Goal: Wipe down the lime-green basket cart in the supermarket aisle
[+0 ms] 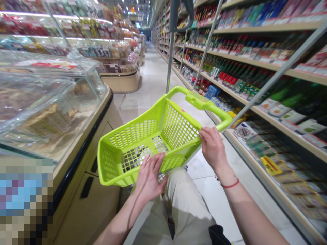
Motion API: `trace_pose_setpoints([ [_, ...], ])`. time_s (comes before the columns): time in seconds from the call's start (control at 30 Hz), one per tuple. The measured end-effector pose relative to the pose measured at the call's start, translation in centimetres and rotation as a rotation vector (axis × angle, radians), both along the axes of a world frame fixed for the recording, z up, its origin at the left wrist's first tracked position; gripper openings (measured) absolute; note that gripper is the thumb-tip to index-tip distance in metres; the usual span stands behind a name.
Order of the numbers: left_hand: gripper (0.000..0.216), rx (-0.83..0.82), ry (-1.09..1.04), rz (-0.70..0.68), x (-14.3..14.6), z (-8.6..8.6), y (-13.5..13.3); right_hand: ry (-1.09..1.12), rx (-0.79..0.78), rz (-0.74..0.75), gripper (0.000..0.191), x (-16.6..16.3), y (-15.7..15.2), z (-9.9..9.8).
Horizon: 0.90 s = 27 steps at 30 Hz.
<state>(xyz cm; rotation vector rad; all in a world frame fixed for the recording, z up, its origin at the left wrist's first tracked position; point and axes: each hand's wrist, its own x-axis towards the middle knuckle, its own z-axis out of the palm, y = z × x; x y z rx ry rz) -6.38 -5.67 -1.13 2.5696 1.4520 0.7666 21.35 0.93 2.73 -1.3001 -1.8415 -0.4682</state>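
A lime-green plastic shopping basket (133, 136) tilts in front of me, resting against my raised knee in light trousers. Nothing lies inside it. My left hand (149, 177) has its fingers wrapped over the basket's near rim. At the right rim, just under the green handle (204, 102), the fingers of my right hand (213, 148) curl around the edge. A red string circles my right wrist.
A glass-topped display counter (51, 102) with packed food runs along my left, with tan cabinets below. Shelves of bottles and packets (255, 68) line the right. A tiled aisle (150, 78) stretches ahead between them. A pixelated patch covers the lower left.
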Motion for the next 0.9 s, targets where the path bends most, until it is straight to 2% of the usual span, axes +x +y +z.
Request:
trace_pose_setpoints([
  [0.23,0.073,-0.003,-0.001,-0.004,0.0,0.0,-0.1,-0.080,-0.050,0.103,0.030,-3.0,-1.4,-1.2],
  [0.37,0.074,-0.007,-0.001,-0.009,-0.1,0.0,0.0,-0.109,-0.077,0.115,0.028,-1.8,-1.1,-0.6],
  [0.6,0.075,0.009,-0.021,-0.016,0.0,0.0,0.0,-0.061,-0.012,0.001,0.023,2.0,0.3,0.8],
  [0.9,0.076,0.015,-0.016,-0.008,0.0,0.0,0.0,-0.094,0.042,0.001,0.023,-0.5,-0.3,-0.3],
])
